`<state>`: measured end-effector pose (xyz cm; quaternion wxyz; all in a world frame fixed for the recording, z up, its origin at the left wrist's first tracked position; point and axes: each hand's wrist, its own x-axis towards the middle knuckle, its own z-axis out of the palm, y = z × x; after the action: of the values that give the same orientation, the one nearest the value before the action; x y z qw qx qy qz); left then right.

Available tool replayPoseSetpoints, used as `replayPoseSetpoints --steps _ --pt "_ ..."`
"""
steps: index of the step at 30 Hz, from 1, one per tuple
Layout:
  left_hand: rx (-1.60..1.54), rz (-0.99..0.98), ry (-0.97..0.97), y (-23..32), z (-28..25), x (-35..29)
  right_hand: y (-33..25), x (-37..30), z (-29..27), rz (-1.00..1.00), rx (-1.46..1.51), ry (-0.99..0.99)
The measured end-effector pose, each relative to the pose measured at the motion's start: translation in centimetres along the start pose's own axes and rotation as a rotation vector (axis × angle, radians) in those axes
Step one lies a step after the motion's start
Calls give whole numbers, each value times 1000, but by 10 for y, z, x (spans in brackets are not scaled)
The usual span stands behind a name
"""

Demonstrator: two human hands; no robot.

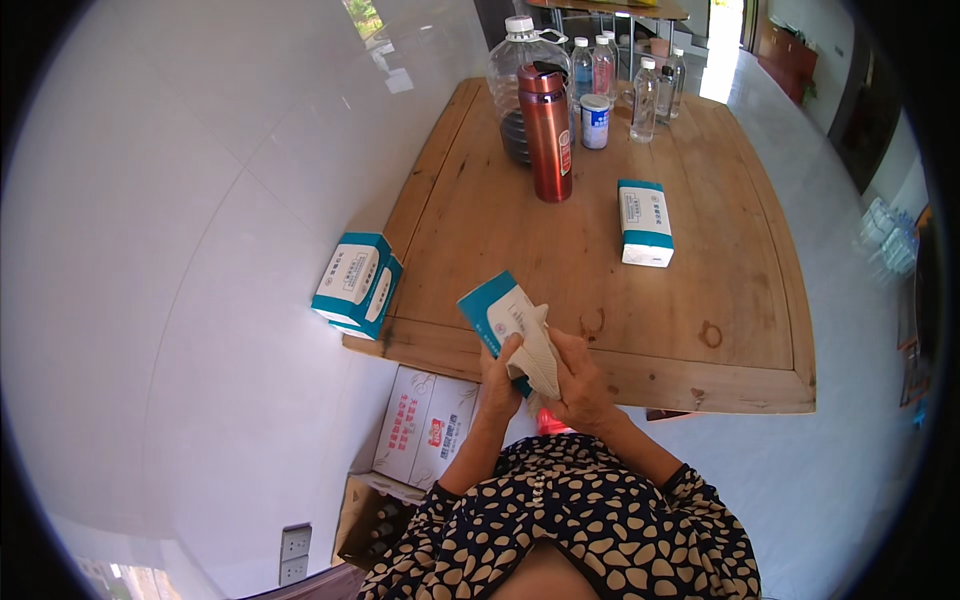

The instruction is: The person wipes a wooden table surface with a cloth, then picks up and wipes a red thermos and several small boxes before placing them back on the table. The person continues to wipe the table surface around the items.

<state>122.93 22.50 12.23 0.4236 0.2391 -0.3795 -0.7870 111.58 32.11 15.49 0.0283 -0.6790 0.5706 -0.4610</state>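
OK, your L hand (pixel 497 382) grips the teal-and-white pack (pixel 489 305) by its near end, thumb on top. Your R hand (pixel 583 388) is closed on a tan ridged sheet (pixel 540 362), cloth or paper, can't tell; it hides the pack's R side. The pack is up over the near edge of the desk (pixel 720 290), L of the middle. It's tilted: its long way runs from far-L down to your hands. Your L hand is nearer to its bare top; your R hand is on the sheet side.

Print: the pack has small dark marks on white, too tiny to be sure abt. The lone pack (pixel 645 215), ahead & to your R, has dark print too, w/ its long way pointing away from you. Same for the stacked packs (pixel 345 285) at the desk's L edge. The white carton (pixel 410 405) below, to your L, has red & dark print.
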Motion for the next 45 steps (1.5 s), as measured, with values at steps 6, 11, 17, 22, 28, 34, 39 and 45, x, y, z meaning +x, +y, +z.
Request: replayPoseSetpoints --steps 6,11,17,22,28,34,39,45 --pt "-323 -105 40 -10 -15 -7 -20 22 -4 -70 -222 -54" --pt "-250 -138 -62 -11 -28 -9 -8 44 12 196 -66 108" --pt "-281 -123 -99 -4 -19 -20 26 82 5 690 1036 -159" --pt "-360 54 128 23 -3 -11 2 62 -6 695 878 -294" --pt "-427 117 229 18 -3 3 10 13 -4 861 1165 -91" --pt "170 107 173 -2 48 -2 22 -13 -16 799 890 255" --pt "111 50 152 -9 75 22 44 -31 -39 537 476 390" --pt "225 -33 65 -6 111 89 101 -76 -96 556 10 362"
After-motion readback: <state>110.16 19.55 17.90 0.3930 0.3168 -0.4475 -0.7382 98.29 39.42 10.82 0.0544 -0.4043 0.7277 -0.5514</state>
